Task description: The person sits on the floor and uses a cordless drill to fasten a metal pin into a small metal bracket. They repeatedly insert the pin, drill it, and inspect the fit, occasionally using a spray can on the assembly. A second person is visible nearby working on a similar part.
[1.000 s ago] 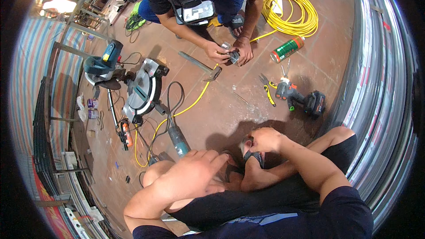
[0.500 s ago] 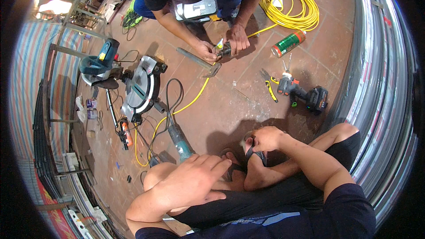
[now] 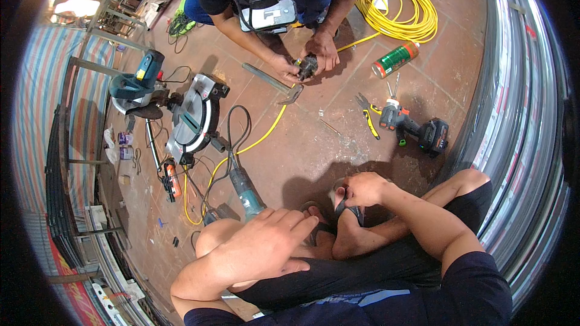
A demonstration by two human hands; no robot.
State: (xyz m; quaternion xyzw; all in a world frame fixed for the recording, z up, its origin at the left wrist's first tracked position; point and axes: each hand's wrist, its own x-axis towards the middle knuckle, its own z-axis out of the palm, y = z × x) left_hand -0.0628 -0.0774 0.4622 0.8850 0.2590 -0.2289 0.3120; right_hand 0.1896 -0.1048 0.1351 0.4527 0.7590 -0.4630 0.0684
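teal pwr tool (image 3: 245, 193), corded, lying on flr (image 3: 290, 145), near end hidden; blk-strap sandal (image 3: 341, 207), worn, partly hidden

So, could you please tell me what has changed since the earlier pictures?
The co-worker's left hand has moved up the picture, away from the wearer, and the dark piece has turned in their grip. The wearer's left hand and right hand, the hammer and the drill stayed put.

Red-brown tiled floor (image 3: 302, 136) — striped sheeting (image 3: 45, 84) leftward — bright opening (image 3: 77, 6) upper left.
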